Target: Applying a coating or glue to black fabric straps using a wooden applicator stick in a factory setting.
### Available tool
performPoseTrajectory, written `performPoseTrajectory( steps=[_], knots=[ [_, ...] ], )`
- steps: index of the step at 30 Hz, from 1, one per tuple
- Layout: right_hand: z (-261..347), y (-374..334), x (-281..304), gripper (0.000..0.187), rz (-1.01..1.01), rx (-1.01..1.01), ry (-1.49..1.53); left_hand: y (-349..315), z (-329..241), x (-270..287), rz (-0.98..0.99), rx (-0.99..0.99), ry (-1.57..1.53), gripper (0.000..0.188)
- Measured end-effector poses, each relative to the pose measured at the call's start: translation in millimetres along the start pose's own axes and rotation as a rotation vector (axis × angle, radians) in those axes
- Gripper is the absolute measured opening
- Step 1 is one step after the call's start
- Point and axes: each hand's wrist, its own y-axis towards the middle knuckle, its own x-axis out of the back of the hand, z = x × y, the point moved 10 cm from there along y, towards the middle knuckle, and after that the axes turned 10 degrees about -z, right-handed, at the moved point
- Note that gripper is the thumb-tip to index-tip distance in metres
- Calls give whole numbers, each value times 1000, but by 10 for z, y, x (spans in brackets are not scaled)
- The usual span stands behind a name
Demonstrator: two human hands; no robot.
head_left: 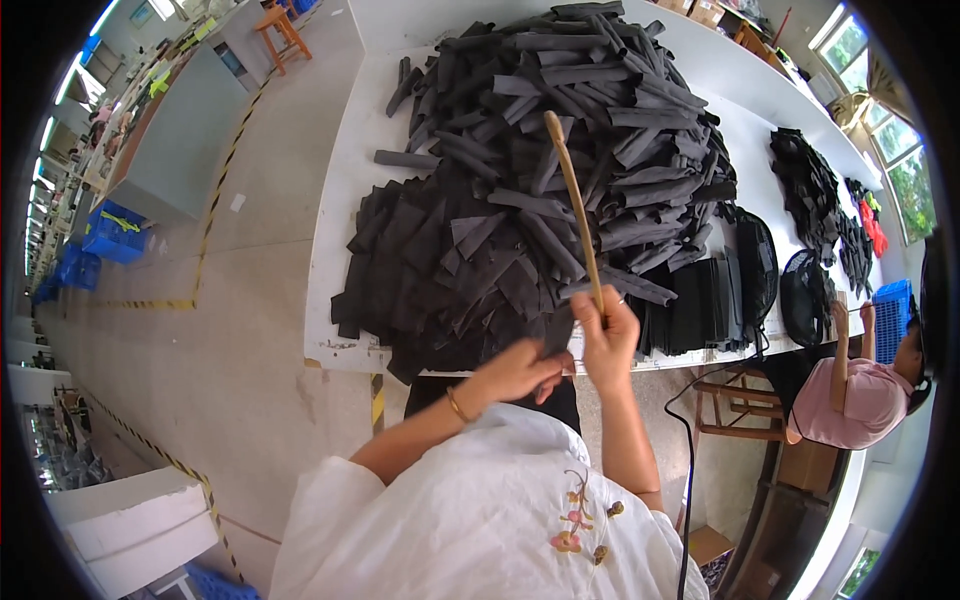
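Observation:
In my right hand (608,338) is a long, thin wooden stick (576,196), gripped near its lower end and pointing up over the table. My left hand (512,374), just to the left, is closed on a small dark grey fabric piece (559,331). That piece sits close to the stick's lower end; whether the two touch I cannot tell. Beyond both hands a big heap of dark grey fabric tubes (640,118) covers the table. Flatter dark fabric pieces (405,235) lie at the heap's near left.
The white table (335,290) has its near edge at my waist. Stacked dark pieces (705,305) and black mesh items (757,262) stand to the right. A black cable (690,440) hangs beside my right arm. Farther right, a person in pink (850,405) works near a wooden stool (738,408).

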Motion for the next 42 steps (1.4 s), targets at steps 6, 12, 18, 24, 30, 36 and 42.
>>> performPoseTrajectory(
  steps=[6, 12, 18, 24, 30, 36, 42],
  knots=[
    [655, 1109, 824, 30, -380, 115, 48, -133, 177, -52, 22, -67, 137, 33],
    [630, 1902, 1237, 26, -578, 318, -151, -129, -902, 786, -699, -713, 811, 7],
    [-497, 576, 683, 20, -223, 62, -143, 133, -1237, 1165, -835, -798, 1062, 7],
    [-1101, -309, 774, 18, -56, -173, -193, 719, -1085, 840, -575, -1031, 1315, 8],
    [-1155, -682, 981, 17, -32, -236, -265, 1054, -1011, 837, -396, -957, 1499, 7],
    [-901, -762, 1009, 15, 87, -106, -420, 791, -1295, 949, -400, -859, 1228, 5],
    [-780, -732, 1015, 16, 156, 11, -547, 566, -1407, 989, -384, -834, 1159, 6]
  ],
)
